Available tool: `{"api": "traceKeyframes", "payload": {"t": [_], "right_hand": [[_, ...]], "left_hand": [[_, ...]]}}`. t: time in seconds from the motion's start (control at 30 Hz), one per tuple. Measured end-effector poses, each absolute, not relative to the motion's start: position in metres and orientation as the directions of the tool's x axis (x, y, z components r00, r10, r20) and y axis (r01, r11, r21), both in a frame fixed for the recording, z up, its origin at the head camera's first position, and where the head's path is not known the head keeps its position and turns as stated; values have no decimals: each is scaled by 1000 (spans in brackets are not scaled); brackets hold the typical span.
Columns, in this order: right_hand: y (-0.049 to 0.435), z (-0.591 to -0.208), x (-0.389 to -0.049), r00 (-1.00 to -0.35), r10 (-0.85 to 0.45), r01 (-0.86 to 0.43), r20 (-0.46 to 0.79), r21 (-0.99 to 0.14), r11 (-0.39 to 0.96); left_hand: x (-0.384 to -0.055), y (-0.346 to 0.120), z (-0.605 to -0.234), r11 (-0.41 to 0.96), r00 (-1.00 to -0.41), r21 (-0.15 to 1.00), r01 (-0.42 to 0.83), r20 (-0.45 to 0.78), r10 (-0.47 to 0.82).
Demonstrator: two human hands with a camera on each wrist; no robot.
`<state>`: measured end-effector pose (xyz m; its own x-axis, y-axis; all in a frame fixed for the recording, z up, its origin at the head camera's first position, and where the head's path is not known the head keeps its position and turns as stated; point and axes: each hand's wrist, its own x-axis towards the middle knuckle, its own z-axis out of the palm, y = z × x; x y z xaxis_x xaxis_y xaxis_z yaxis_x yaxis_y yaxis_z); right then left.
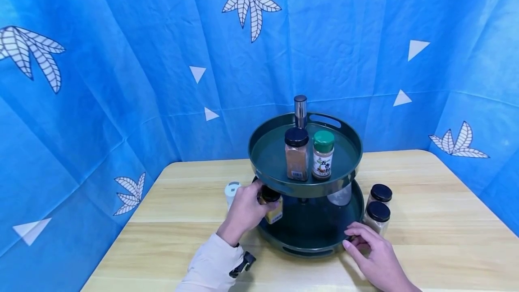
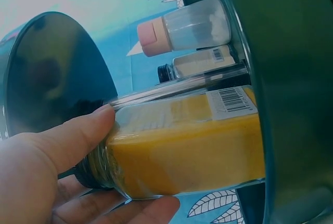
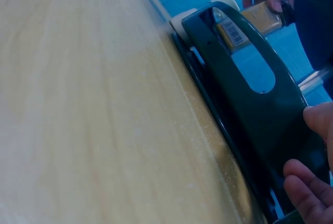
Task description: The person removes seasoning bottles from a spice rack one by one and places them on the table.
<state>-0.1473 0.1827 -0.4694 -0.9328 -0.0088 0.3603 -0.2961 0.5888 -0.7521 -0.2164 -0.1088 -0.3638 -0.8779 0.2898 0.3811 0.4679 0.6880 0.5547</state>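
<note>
A square clear jar of yellow powder with a black lid (image 2: 187, 141) stands at the left of the lower tier of a dark green two-tier turntable rack (image 1: 308, 233). My left hand (image 1: 247, 206) grips this jar near its lid, thumb on one side and fingers on the other. At the lower tier's front right, my right hand (image 1: 375, 253) has its fingertips at the outer wall and rim (image 3: 250, 125), fingers loosely bent. Two black-lidded jars (image 1: 377, 215) stand on the table just beyond that hand.
The upper tier holds a jar of brown powder (image 1: 296, 157) and a green-capped spice bottle (image 1: 323, 157). A pink-capped clear bottle (image 2: 192, 26) is on the lower tier. A white-topped container (image 1: 232, 189) stands left of the rack. Blue cloth (image 1: 344, 57) hangs behind.
</note>
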Motion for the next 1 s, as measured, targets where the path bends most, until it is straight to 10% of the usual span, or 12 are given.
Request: {"api": "traceKeyframes", "payload": {"t": [1.0], "right_hand": [[182, -469, -146, -925, -10, -311, 381, -739, 598]], "left_hand": [[-215, -121, -361, 668, -865, 565, 483, 423, 268]]}}
